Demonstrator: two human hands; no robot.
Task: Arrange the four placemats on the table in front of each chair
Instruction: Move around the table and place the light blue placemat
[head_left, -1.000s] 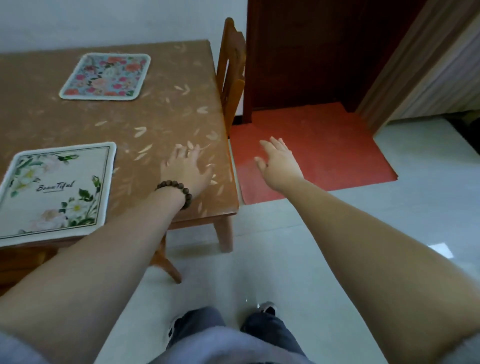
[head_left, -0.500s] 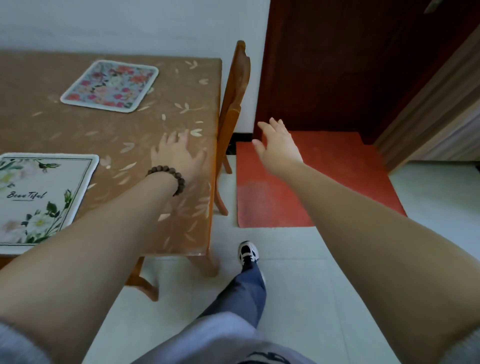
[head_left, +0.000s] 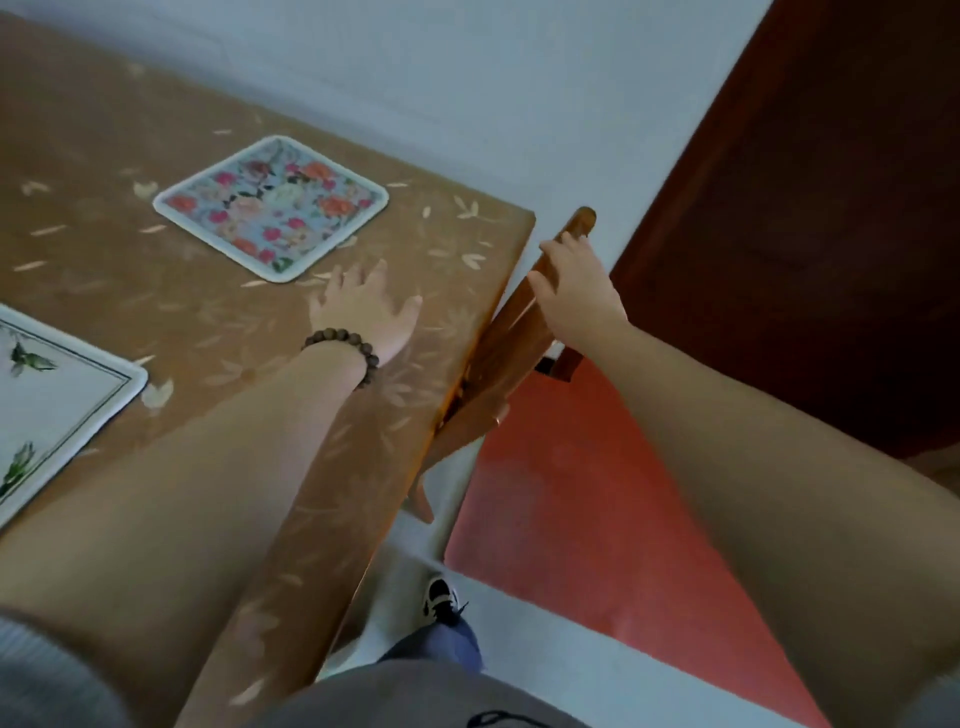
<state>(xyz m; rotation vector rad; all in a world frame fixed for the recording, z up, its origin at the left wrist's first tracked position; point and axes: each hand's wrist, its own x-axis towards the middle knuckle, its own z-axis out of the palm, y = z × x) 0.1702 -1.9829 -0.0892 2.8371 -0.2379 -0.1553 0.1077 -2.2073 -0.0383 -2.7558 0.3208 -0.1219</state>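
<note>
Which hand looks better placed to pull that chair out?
The right hand: it is already on the top of the chair back at the table's end. The left hand lies open and flat on the table, beside the floral mat.

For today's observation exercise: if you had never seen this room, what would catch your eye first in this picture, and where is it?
The bright flowered placemat stands out on the brown table, toward its far right corner. Just below it, the left hand with a bead bracelet lies flat on the tabletop, while the right hand rests on the wooden chair at the table's right edge, above a red floor mat.
</note>
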